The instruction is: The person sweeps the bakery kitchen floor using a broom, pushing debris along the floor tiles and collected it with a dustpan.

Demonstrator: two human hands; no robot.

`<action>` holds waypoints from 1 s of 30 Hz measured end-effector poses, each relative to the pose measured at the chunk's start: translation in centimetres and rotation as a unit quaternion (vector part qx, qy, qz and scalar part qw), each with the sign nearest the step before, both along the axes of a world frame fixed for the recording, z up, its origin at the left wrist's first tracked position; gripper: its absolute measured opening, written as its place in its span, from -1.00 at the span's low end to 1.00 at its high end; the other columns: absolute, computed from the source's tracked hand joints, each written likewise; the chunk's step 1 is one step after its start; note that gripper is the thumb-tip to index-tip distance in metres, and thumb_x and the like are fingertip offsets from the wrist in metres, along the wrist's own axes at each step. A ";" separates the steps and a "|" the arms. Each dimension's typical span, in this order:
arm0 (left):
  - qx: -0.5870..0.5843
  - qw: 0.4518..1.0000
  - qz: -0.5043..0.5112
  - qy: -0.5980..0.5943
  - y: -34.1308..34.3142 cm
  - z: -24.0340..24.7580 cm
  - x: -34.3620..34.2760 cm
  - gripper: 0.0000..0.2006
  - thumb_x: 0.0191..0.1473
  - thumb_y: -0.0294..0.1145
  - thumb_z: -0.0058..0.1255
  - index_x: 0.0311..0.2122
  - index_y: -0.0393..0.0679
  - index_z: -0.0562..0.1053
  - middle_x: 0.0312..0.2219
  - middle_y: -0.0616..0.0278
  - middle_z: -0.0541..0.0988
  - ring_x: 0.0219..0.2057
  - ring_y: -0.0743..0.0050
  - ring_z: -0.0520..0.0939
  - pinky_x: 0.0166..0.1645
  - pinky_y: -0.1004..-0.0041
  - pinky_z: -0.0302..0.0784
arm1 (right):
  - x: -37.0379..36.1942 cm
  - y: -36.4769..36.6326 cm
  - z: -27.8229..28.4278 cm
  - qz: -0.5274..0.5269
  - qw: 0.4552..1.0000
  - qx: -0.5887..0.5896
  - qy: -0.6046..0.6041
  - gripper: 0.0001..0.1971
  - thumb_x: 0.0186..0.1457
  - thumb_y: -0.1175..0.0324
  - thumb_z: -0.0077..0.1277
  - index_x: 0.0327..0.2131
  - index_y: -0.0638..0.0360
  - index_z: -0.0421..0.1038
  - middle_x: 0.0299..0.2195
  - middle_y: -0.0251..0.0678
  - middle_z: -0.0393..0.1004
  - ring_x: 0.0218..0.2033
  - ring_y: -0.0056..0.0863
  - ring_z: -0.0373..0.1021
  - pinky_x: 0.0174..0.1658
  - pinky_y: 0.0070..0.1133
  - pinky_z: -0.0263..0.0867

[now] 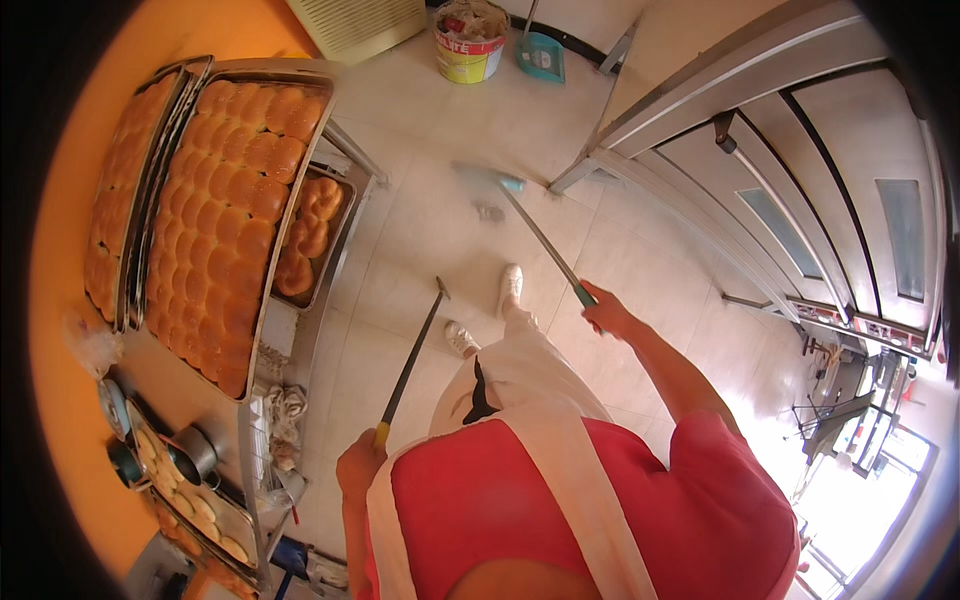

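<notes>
My right hand (608, 310) is closed round the handle of a broom (540, 237), at its green grip. The broom's teal head is smeared by motion on the floor, beyond my feet. Beside it lies a small dark patch (490, 212), perhaps debris or a drain. My left hand (360, 463) grips the yellow end of a long dark pole (411, 356). This pole slants down to a small flat head on the floor near my shoes; its exact kind I cannot make out.
Trays of golden buns (215, 220) fill a rack and counter on the left, with braided loaves (308, 235) lower down. A steel oven (790, 190) stands on the right. Against the far wall are a waste bucket (468, 42) and a teal dustpan (540, 58).
</notes>
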State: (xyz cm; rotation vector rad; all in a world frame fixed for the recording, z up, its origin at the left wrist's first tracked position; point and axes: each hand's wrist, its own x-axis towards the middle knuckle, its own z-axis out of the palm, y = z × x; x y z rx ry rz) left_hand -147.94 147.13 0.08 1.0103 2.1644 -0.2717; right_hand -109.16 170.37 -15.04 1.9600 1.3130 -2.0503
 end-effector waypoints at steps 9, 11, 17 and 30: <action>0.043 0.997 0.062 -0.027 -1.6 -1.6 -1.8 -0.71 -0.13 -0.28 -0.11 -0.24 -0.10 0.41 -0.54 0.04 0.50 -0.49 0.11 0.52 -0.40 0.33 0.39 | -2.0 3.8 -5.5 0.270 0.934 0.074 -0.220 -0.37 -0.18 0.47 -0.25 0.08 -0.13 -0.03 -0.54 -0.10 0.39 -0.60 -0.35 0.37 -0.56 -0.47 0.30; 0.015 0.992 0.110 -0.057 -1.6 -2.4 -2.5 -0.67 -0.14 -0.26 -0.10 -0.20 -0.12 0.41 -0.56 0.05 0.50 -0.52 0.18 0.52 -0.40 0.38 0.40 | 0.6 1.0 -5.4 0.292 0.908 0.160 -0.254 -0.37 -0.19 0.46 -0.24 0.07 -0.17 -0.02 -0.33 -0.03 0.38 -0.32 -0.17 0.35 -0.29 -0.38 0.26; 0.077 0.964 0.193 -0.168 3.5 -2.3 -2.8 -0.68 -0.13 -0.36 -0.09 -0.20 -0.22 0.40 -0.68 0.23 0.45 -0.71 0.60 0.44 -0.59 0.57 0.31 | 6.3 -3.6 -1.2 -0.054 0.997 -0.016 -0.054 -0.35 -0.19 0.52 -0.08 0.06 -0.15 0.05 -0.70 -0.35 0.27 -0.79 -0.63 0.14 -0.76 -0.64 0.11; 0.129 0.929 0.210 -0.278 22.7 5.2 2.5 -0.70 -0.11 -0.44 -0.17 -0.20 -0.25 0.38 -0.71 0.35 0.36 -0.75 0.75 0.29 -0.68 0.70 0.14 | 0.9 11.5 3.4 -0.408 0.858 -0.128 0.284 -0.83 -0.08 0.50 -0.20 -0.37 0.01 0.11 -0.67 -0.41 0.18 -0.75 -0.71 0.11 -0.73 -0.73 0.04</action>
